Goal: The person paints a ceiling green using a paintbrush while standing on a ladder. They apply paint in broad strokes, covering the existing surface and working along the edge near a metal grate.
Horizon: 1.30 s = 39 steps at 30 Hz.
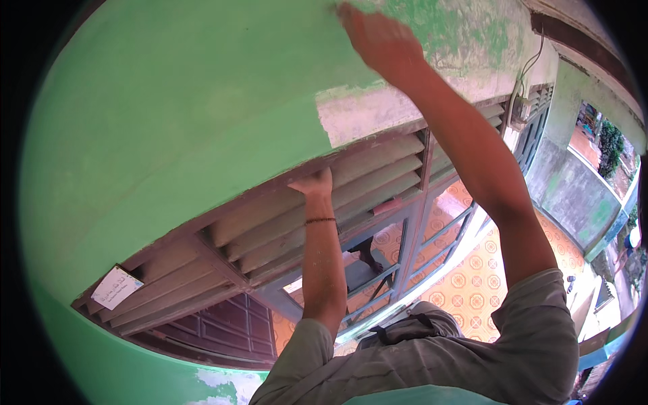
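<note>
My left hand (314, 182) grips the brown wooden frame (260, 183) along the top of the louvred vents, its thumb out to the left and its other fingers mostly hidden. Higher up, my right hand (383, 42) is raised against the green wall (182, 101). It looks closed and is blurred by motion; a small dark bit shows at its fingertips, too smeared to name. Close to this hand, the paint is worn to a pale, patchy surface (466, 40). A bare pinkish strip (361, 111) lies between my two hands, just above the frame.
Slanted louvre slats (378, 162) run under the frame, with window panes (378, 246) below. A white card (116, 287) is fixed at the frame's left end. Cables and a meter box (520, 111) hang on the right. Patterned orange tiles (466, 277) cover the floor far below.
</note>
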Each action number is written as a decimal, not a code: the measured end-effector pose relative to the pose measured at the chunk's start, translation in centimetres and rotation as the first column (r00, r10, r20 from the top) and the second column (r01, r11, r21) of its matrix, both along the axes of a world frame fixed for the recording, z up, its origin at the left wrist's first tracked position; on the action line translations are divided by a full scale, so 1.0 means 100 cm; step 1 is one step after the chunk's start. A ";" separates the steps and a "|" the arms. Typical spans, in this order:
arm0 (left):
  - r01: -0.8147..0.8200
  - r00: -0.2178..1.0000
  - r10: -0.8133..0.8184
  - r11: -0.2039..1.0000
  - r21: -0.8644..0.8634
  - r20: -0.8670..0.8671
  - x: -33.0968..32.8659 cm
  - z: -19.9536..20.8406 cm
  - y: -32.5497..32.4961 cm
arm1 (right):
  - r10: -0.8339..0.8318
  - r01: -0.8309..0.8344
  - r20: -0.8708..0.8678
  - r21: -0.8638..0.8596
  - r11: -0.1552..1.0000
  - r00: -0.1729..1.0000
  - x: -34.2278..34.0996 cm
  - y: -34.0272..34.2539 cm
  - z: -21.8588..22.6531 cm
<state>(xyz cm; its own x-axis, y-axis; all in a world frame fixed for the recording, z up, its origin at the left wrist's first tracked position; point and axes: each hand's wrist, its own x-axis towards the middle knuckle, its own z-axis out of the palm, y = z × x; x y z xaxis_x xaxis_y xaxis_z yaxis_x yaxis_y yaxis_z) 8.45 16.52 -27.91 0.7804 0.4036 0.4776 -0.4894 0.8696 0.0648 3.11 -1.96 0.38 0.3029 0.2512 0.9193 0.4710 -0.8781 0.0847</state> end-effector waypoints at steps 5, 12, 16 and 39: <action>0.006 1.000 -0.006 1.000 -0.007 -0.006 0.010 -0.008 0.000 | 0.023 -0.021 -0.028 0.075 0.997 0.999 -0.021 0.013 0.025; 0.015 0.999 -0.016 0.999 -0.038 -0.028 0.009 -0.002 0.004 | 0.010 -0.008 0.035 -0.050 0.999 0.999 0.007 0.008 -0.009; 0.068 0.996 -0.072 0.995 -0.072 -0.051 0.013 -0.009 0.002 | -0.022 0.018 0.121 0.039 0.999 0.992 0.003 0.008 0.014; 0.110 0.993 -0.114 0.972 -0.207 -0.008 0.002 0.006 0.001 | 0.046 -0.028 -0.125 0.139 0.990 0.991 -0.004 0.012 0.037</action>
